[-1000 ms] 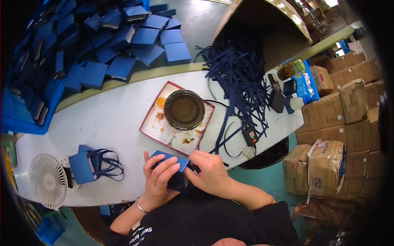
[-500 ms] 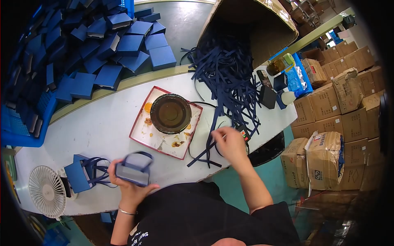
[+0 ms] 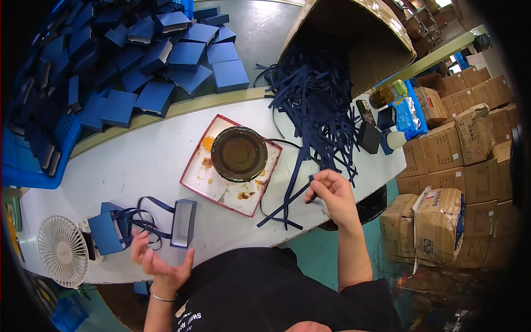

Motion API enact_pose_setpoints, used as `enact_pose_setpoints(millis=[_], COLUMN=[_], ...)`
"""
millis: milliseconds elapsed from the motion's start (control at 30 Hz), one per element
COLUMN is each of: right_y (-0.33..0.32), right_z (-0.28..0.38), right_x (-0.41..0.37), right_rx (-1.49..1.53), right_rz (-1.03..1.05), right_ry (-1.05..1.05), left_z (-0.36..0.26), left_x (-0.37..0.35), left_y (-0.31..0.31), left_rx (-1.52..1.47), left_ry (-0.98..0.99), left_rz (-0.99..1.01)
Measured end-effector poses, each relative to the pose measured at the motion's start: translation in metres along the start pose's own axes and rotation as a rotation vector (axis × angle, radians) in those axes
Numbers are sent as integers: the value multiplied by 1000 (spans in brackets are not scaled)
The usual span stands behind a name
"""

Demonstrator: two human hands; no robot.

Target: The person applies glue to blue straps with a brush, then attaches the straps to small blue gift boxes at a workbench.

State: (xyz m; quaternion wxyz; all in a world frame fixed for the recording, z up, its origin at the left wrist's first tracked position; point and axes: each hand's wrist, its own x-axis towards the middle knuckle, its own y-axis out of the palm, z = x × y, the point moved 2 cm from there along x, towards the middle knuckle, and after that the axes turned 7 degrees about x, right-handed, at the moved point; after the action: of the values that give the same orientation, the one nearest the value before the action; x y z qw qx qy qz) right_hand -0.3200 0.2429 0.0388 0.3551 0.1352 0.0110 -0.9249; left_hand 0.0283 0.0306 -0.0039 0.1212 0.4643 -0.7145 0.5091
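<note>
Stretching across the middle is a white table (image 3: pixel 133 152), with the stack of brown cartons (image 3: pixel 442 149) standing beyond its right end. The person's black shirt (image 3: pixel 276 288) fills the near side. Past the table's far edge, on the left, is a jumbled pile of blue boxes (image 3: pixel 152 55), part of it in a blue basket (image 3: pixel 22 180). A large carton (image 3: pixel 379 52) lies with its mouth toward the table, and a heap of dark blue ribbons (image 3: pixel 315 99) spills from it onto the tabletop. Near the table's middle lies a shallow white tray (image 3: pixel 221 193) with a red rim, stained with orange and brown bits. A white fan (image 3: pixel 62 252) is by the left end. In the tray sits a round dark pot (image 3: pixel 220 155) with brown contents; a black cable (image 3: pixel 285 143) leads off its right side.

The left hand (image 3: pixel 161 265), palm up, has its fingers spread and holds nothing; it is just beside the small box (image 3: pixel 192 221), which rests on the table with its hollow side showing and a ribbon loop (image 3: pixel 156 202) at its left. Next to the fan is another blue box (image 3: pixel 105 232), ribbon loops trailing from it behind the left fingers; touching or apart, I cannot tell.

The right hand (image 3: pixel 334 196) is over loose ribbon strips (image 3: pixel 293 188) right of the tray. Its thumb and fingers curl toward each other, and dark strip shows at the fingertips; whether they pinch it, I cannot tell. A thin bracelet (image 3: pixel 163 299) circles the left wrist.
</note>
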Motion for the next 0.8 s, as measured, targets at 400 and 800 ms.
enact_pose_setpoints(millis=[400,800], right_y=[41,60], right_z=[-11,-24], right_x=[24,58], right_rx=[-98,-15], right_rz=[167,238], right_ry=[150,260], left_z=[2,10], left_x=[94,43], left_y=[6,36], left_rx=[-293,-173], left_ry=[-2,-87], left_rz=[934,615])
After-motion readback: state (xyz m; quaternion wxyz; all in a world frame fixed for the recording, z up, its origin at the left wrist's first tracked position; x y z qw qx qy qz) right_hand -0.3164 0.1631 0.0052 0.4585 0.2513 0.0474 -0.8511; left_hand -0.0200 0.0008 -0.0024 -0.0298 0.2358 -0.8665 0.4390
